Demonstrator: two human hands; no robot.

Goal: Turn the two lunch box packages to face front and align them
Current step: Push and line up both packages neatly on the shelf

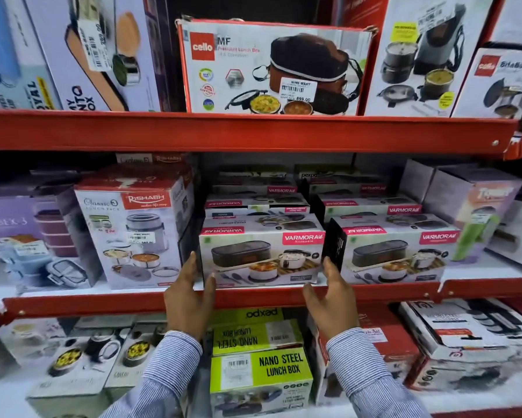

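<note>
Red shelving holds the left Varmora package (pixel 261 254), bracketed by open left hand (pixel 190 297) and right hand (pixel 332 303) (neither clenched) to square it.

Both arms reach forward and upward from the bottom of the view, forearms roughly parallel, in blue-and-white striped sleeves with buttoned cuffs at the wrists. Left hand (pixel 188 300): palm turned inward to the right, fingers extended upward and held together, thumb spread toward the centre. Right hand (pixel 332 300): mirrored, palm turned inward to the left, fingers straight and pointing up, thumb spread toward the centre. Hands level with each other, well apart, both uncurled, neither closed into a grasp.
</note>
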